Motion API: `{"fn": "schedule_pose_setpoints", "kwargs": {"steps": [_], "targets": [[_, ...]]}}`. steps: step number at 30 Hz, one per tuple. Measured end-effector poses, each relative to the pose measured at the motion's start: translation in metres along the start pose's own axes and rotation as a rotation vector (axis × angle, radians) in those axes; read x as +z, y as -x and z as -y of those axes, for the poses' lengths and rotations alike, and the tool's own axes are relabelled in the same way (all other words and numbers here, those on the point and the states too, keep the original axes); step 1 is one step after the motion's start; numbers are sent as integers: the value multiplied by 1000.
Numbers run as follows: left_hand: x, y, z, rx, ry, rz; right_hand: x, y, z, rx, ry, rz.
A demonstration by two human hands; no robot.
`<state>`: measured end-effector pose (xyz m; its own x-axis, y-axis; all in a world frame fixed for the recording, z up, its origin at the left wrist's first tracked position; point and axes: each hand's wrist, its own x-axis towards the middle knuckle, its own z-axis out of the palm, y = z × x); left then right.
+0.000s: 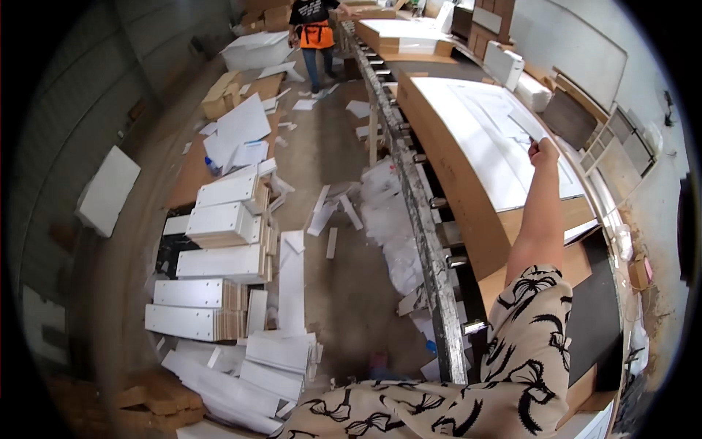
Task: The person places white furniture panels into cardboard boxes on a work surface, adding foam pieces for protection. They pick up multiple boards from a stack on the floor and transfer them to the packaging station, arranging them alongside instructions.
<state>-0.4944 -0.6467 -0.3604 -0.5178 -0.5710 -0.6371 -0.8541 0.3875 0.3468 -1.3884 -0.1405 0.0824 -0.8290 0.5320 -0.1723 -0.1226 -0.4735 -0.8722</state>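
- The long table [431, 241] runs from the near edge of the view up to the far end, with a row of metal rollers along its left edge.
- A large white panel [482, 139] lies flat on a brown board [468, 212] on the table; the board sticks out past the panel toward the table's left edge and near end.
- The floor [344, 285] left of the table is strewn with white scraps and strips.
- Stacks of white-faced boards [219, 263] sit on the floor well left of the table, with loose white panels piled at their near end.
- A second white panel on brown boards [406, 36] lies at the table's far end.
- Another person [314, 29], in a dark top and an orange apron, stands at the far end of the floor, beside the table's left edge.
- The right hand [542, 152] reaches out on a bare forearm from a patterned sleeve and rests over the large panel's right part; its grip is clenched on a thin strip [523, 135] lifting off the panel's surface, though what the strip is made of cannot be told.
- The left hand is out of the picture.
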Motion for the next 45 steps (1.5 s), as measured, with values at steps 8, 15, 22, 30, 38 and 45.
{"fn": "schedule_pose_setpoints", "kwargs": {"steps": [8,15,22,30,38,45], "targets": [[-16,20,-69,256,133,-46,-8,2,-72,-38,127,254],[-16,32,-148,55,81,-5,-51,-94,-85,144,643,693],[46,32,-136,-178,183,-58,-13,247,-26,-462,1037,1201],[-3,-10,-163,-27,-1,11,-131,460,-258,-91,943,1761],[-45,-67,-171,20,215,-119,-135,436,-320,22,1088,1897],[-64,-185,-169,60,4,67,-131,362,-373,-134,1458,1677]]}}
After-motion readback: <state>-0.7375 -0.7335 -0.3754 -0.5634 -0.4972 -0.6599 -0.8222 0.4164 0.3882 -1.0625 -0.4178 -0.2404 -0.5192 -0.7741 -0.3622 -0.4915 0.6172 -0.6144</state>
